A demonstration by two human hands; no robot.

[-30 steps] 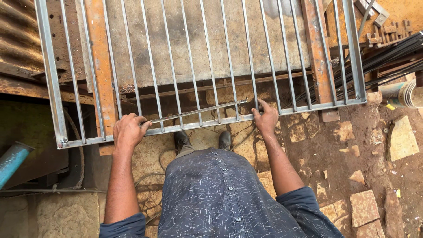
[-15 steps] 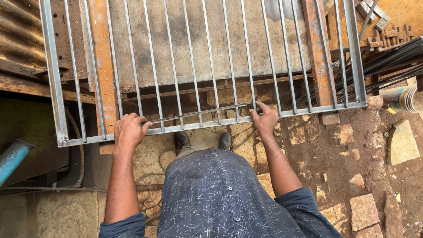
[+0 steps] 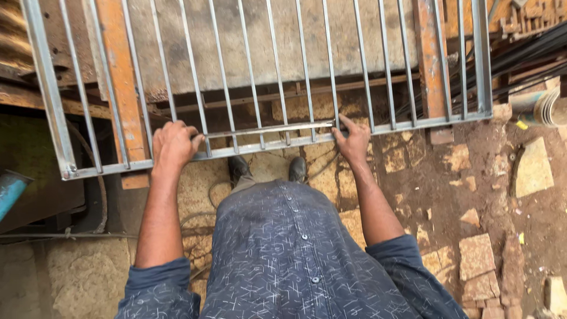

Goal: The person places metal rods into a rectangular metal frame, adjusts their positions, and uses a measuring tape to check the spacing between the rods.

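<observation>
Stone floor [image 3: 472, 177], lower frame. Grille [image 3: 266, 77], upper frame. Left hand [image 3: 172, 142] closed on its near rail; right hand [image 3: 353, 140] loosely pinning loose rod [image 3: 266, 128]. Judgement: hold rod square across bars.

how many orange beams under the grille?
2. One orange beam at left, beside the left hand; another at right, past the right hand. More may be hidden.
</observation>
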